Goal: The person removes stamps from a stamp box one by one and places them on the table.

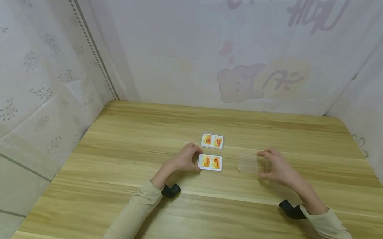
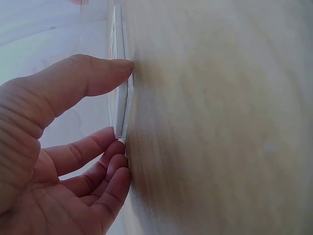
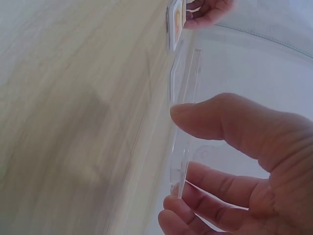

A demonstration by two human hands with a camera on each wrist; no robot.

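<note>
My left hand (image 1: 185, 158) pinches a stack of white picture cards (image 1: 210, 162) at its left end, thumb on the near side and fingers at the far corner. In the left wrist view the stack (image 2: 120, 110) appears edge-on with a clear plastic base around it, close to the table. To the right, my right hand (image 1: 279, 168) pinches a clear plastic lid (image 1: 248, 163) between thumb and fingers. The right wrist view shows this lid (image 3: 180, 159) thin and see-through, raised off the tabletop. Orange and yellow drawings mark the top card.
A second clear case with picture cards (image 1: 212, 141) lies just beyond the first stack. All of it is on a wood-grain table (image 1: 137, 138). Printed curtains (image 1: 169, 48) hang along the table's back and sides. Both wrists wear dark devices (image 1: 171, 191).
</note>
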